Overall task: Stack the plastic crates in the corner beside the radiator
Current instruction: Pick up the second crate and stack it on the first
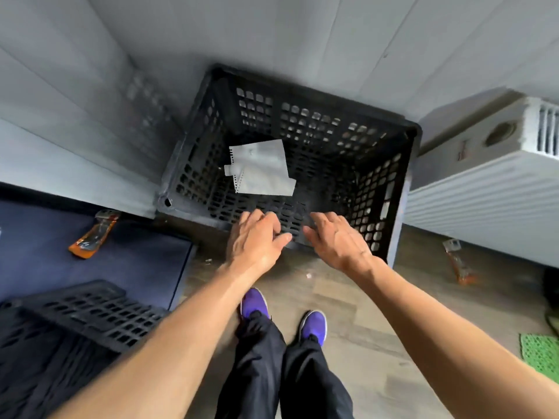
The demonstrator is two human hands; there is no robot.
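A black perforated plastic crate [320, 128] stands in the corner between the white panelled walls, left of the white radiator [472, 195]. A sheet of white paper [263, 167] lies inside it. My left hand [257, 240] and my right hand [338, 240] hover side by side at the crate's near rim, fingers spread and holding nothing. Whether the fingertips touch the rim I cannot tell. A second black crate [78, 322] sits at the lower left, partly cut off by the frame edge.
A dark blue mat [130, 255] covers the floor on the left, with an orange wrapper [93, 234] on it. Another orange wrapper [458, 261] lies below the radiator. A green mesh item [538, 353] is at the right edge. My purple shoes [254, 303] stand on wood flooring.
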